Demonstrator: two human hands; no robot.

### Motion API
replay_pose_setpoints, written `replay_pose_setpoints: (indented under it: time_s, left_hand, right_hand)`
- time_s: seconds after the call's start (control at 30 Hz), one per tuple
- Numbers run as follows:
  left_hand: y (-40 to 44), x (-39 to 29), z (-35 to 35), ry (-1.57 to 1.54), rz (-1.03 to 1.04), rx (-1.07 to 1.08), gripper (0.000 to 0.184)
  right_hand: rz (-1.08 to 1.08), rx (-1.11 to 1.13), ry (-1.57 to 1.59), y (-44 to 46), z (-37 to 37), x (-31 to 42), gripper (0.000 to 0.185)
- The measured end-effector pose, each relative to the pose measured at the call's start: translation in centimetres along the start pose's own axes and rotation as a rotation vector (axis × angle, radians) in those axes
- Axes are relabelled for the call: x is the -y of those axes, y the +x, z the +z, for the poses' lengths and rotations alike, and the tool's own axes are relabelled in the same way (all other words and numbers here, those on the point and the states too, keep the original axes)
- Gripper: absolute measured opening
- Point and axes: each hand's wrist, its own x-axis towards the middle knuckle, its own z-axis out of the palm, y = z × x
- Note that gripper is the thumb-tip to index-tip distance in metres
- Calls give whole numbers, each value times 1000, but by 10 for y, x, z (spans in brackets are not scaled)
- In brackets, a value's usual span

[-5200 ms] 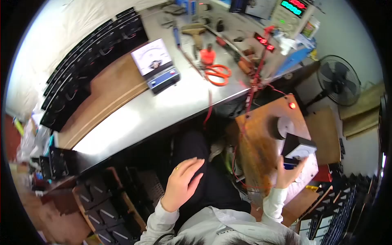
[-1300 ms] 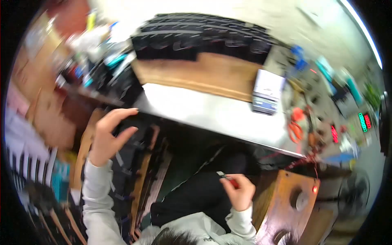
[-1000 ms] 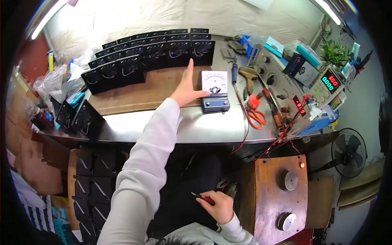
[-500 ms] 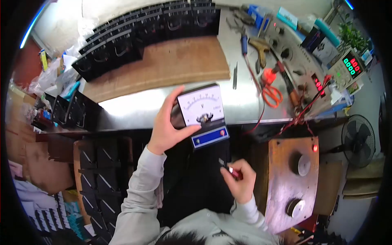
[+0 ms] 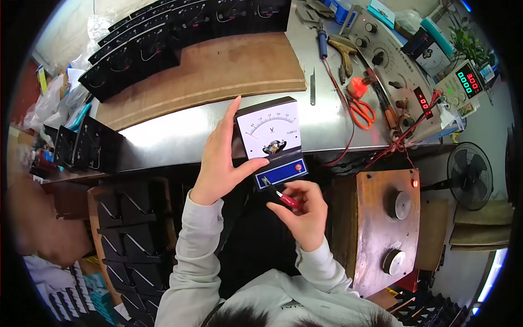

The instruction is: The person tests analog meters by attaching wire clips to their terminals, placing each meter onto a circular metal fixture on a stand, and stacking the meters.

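Note:
A panel voltmeter (image 5: 271,126) with a white V dial and a blue terminal strip (image 5: 280,174) is held tilted just past the bench's front edge. My left hand (image 5: 218,158) is closed round its left side, the thumb lying across the lower front. Below the strip, my right hand (image 5: 305,212) pinches what look like a red crocodile clip (image 5: 289,200) and a black one. The black clip's silver tip is at the strip's left terminal; whether it grips there I cannot tell. A red terminal (image 5: 298,168) shows at the strip's right end.
Several black meter housings (image 5: 158,49) stand on a brown board (image 5: 239,71). Orange scissors (image 5: 362,113), a soldering iron (image 5: 322,43) and a grey powered test unit (image 5: 403,76) lie to the right. A metal-topped box with knobs (image 5: 384,229) stands lower right, a fan (image 5: 469,175) beyond it.
My right hand has moved up and left, bringing the clips from below to the voltmeter's left terminal. My left hand still holds the voltmeter. The whole view has shifted slightly.

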Motion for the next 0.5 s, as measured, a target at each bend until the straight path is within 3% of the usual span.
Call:
replay_pose_setpoints:
  time_s: [0.03, 0.07, 0.1, 0.23, 0.33, 0.5]
  left_hand:
    - [0, 0, 0, 8, -3, 0, 111]
    - [-1, 0, 0, 16, -6, 0, 111]
    - [-1, -1, -1, 27, -4, -3, 111]
    - [0, -2, 3, -64, -17, 10, 110]
    - [1, -5, 4, -164, -37, 26, 110]
    - [1, -1, 1, -93, -14, 27, 112]
  right_hand:
    - [175, -36, 283, -4, -4, -3, 30]
    - [214, -15, 336, -7, -15, -12, 36]
    - [197, -51, 357, -6, -22, -12, 31]
    - [86, -140, 160, 6, -38, -13, 22]
    - [-305, -128, -267, 29, -41, -11, 20]
    - [-187, -60, -269, 35, -38, -15, 20]
